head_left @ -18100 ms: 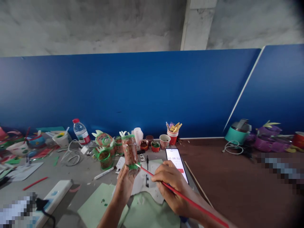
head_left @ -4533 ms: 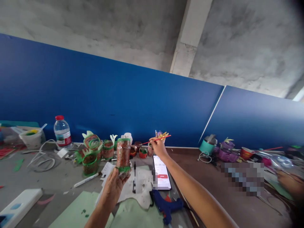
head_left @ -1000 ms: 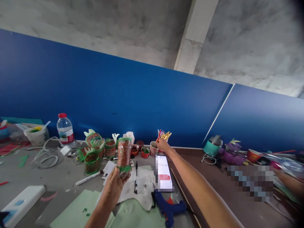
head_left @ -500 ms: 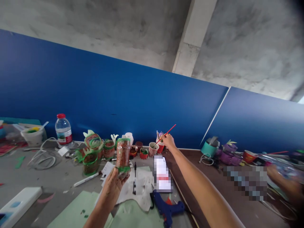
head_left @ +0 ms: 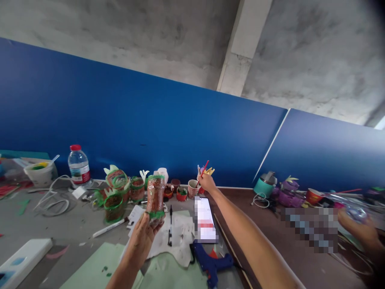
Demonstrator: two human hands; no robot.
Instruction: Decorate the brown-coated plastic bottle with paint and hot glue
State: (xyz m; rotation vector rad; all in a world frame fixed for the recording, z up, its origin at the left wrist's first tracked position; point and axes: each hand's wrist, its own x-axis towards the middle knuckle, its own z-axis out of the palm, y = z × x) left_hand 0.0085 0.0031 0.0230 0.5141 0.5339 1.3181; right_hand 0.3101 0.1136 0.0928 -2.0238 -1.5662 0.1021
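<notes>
My left hand (head_left: pixel 144 232) is closed around the lower end of a brown-painted plastic bottle (head_left: pixel 155 194) with green edges, held upright above the table. At the back, my right hand (head_left: pixel 207 182) pinches a thin red paintbrush (head_left: pixel 205 167). Its lower end reaches into a patterned paper cup (head_left: pixel 193 189), so the bristles are hidden. Just behind that hand is another cup holding yellow and purple pieces (head_left: pixel 209 170). Small red pots of paint (head_left: pixel 181 194) stand left of the paper cup. More brown and green bottle pieces (head_left: pixel 114 206) are grouped left of the held one.
A phone (head_left: pixel 206 220) and a blue glue gun (head_left: pixel 212 263) lie between my arms. White paper (head_left: pixel 177 237), a marker (head_left: pixel 110 227) and a water bottle (head_left: pixel 79 166) are to the left. At far right another person's hand (head_left: pixel 357 228) works beside a teal pot (head_left: pixel 264 185).
My right hand has shifted slightly left and down, and the paintbrush has swung from slanting to steeper in the cup. My left hand holds the bottle almost still.
</notes>
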